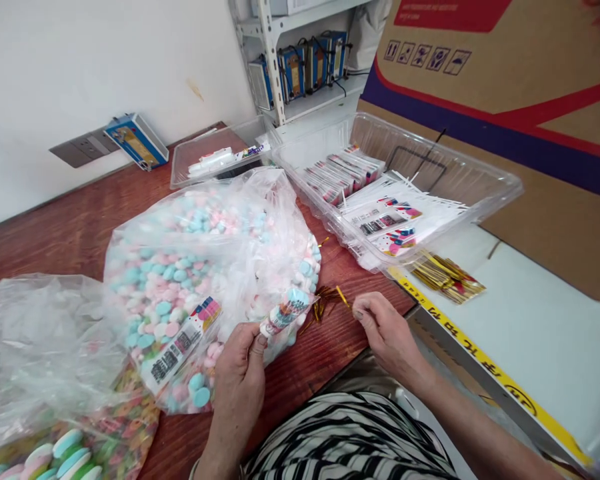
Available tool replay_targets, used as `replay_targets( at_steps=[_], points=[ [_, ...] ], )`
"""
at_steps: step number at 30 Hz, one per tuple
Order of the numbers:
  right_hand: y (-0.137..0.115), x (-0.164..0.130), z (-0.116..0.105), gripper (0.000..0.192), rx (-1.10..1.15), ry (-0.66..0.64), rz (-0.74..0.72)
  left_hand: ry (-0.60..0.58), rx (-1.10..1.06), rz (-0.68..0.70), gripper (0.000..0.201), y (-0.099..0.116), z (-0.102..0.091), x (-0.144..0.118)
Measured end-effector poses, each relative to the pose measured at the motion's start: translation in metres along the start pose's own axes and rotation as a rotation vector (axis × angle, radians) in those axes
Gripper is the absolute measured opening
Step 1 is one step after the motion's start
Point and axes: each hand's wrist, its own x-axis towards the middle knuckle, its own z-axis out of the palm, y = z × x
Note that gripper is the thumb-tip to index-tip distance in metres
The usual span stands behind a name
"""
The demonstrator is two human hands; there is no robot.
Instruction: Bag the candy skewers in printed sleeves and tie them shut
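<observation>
My left hand [241, 370] is closed around the lower end of a small printed candy bag [286, 313], filled with pastel sweets and tilted up to the right. To its right, my right hand [391, 337] pinches a gold twist tie [342, 295] between thumb and fingertips. A loose bunch of gold twist ties [322, 305] lies on the table between the hands, partly behind the candy bag. Behind my left hand spreads a large clear sack [155, 283] of pink, blue and white candies. A flat printed packet [183, 347] rests on that sack.
A clear plastic bin [495, 183] at the right holds stacks of printed packets. Another clear tray [180, 167] stands behind the sack. More gold ties [447, 277] lie on the white surface. A second plastic bag [45, 340] occupies the left front, and a large cardboard box [480, 100] rises behind.
</observation>
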Motion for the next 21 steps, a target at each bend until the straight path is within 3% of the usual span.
replay_targets(
  at_steps=[3, 9, 15, 21],
  points=[
    [-0.034, -0.005, 0.000, 0.014, 0.135, 0.094, 0.062, 0.037, 0.071, 0.086, 0.021, 0.006, 0.005, 0.005],
    [-0.092, 0.005, 0.039, 0.012, 0.377, -0.009, -0.048, 0.113, 0.242, 0.209, 0.026, 0.012, 0.020, 0.013],
    [-0.095, 0.019, 0.069, 0.015, 0.453, -0.055, 0.081, 0.336, 0.230, 0.219, 0.020, 0.003, 0.023, 0.005],
    [-0.098, 0.018, 0.072, 0.014, 0.433, -0.050, 0.072, 0.347, 0.242, 0.263, 0.021, 0.006, 0.016, 0.001]
  ],
)
